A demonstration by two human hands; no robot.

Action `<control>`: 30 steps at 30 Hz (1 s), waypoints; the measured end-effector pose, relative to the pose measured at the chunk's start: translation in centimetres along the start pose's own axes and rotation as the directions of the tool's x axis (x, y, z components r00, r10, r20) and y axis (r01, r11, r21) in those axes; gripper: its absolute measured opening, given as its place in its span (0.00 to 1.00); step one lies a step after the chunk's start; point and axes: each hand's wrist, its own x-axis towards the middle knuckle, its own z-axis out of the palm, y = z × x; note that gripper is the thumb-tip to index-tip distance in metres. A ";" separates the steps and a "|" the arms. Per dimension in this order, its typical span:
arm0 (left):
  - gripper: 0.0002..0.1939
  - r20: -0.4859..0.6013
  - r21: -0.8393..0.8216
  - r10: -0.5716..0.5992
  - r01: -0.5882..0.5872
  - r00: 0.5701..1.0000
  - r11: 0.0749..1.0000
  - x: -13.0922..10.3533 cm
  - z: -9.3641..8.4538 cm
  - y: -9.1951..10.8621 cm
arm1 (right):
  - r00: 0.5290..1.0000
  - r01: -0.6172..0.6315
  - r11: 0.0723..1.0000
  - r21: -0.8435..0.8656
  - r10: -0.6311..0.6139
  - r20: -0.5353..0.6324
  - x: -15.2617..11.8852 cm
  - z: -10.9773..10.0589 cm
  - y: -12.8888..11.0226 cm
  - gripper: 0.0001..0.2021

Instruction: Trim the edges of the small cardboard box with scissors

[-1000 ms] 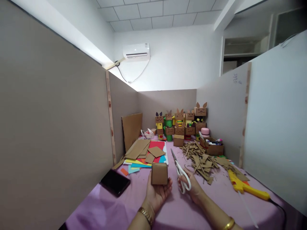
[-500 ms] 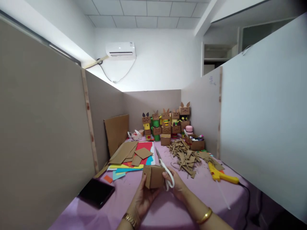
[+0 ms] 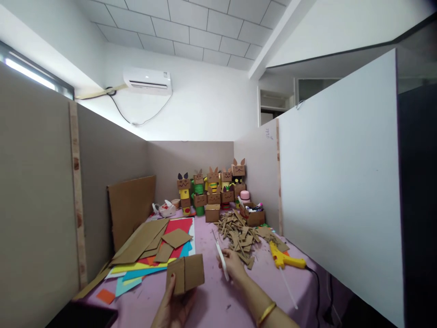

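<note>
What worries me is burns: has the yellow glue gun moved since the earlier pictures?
No. The glue gun keeps its place against the cardboard scrap pile; it appears further left in the picture only because the view shifted.

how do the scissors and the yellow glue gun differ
The scissors are held in the right hand, while the glue gun lies on the purple cloth. The scissors have white handles; the glue gun is yellow. A dark cord runs from the glue gun, while none shows on the scissors. Both are to the right of the cardboard box in the left hand.
</note>
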 end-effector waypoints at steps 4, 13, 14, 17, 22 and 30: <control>0.27 0.001 -0.012 0.009 -0.009 1.000 1.000 0.0 0.2 0.0 | 0.999 0.039 0.849 -0.528 -0.050 -0.007 -1.1 -0.8 -0.7 0.13; 0.23 0.005 -0.005 -0.007 0.007 1.000 1.000 -0.2 0.7 0.0 | 0.968 0.225 0.363 -0.904 -0.190 0.164 -5.2 -0.6 -1.9 0.06; 0.22 -0.004 -0.008 0.010 -0.010 1.000 1.000 0.1 0.9 0.1 | 0.965 0.231 0.337 -0.913 -0.196 0.172 -5.1 -0.7 -2.2 0.05; 0.21 -0.029 -0.022 0.091 -0.091 0.995 0.996 1.7 1.9 0.8 | 0.957 0.198 0.293 -0.935 -0.263 0.120 -4.2 -1.7 -3.1 0.10; 0.21 0.015 -0.059 0.173 -0.172 0.985 0.983 5.5 3.8 2.8 | 0.934 -0.077 0.287 -0.955 -0.315 -0.170 -1.4 -5.9 -2.7 0.36; 0.25 0.168 -0.179 0.019 0.012 0.986 0.984 10.0 3.9 2.9 | 0.933 -0.207 0.221 -0.953 -0.249 -0.260 0.6 -8.6 0.9 0.48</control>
